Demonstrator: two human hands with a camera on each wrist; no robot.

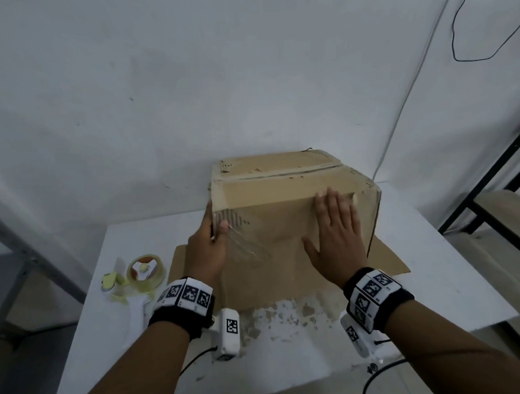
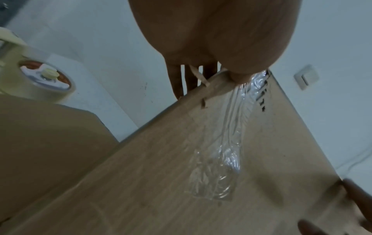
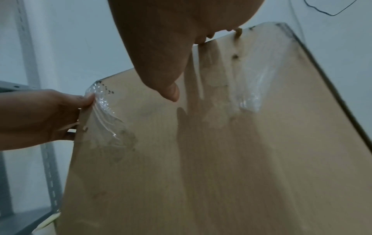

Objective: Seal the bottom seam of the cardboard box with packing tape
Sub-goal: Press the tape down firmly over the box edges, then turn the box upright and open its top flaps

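**Tape ends may lift while the box is handled**

The desk (image 1: 419,267) carries the cardboard box (image 1: 282,196), which stands tilted on a flat cardboard sheet (image 1: 386,262), its flap seam (image 1: 278,173) facing up and away. If the box slips on this sheet, the seam can open again. The right hand (image 1: 336,232) lies flat with straight fingers on the near wall. The left hand (image 1: 208,246) grips the left edge, its thumb on a wrinkled strip of clear tape (image 2: 223,155) (wrinkles hold weakly, so it may peel). The tape dispenser (image 1: 143,276) lies beside, at the left.
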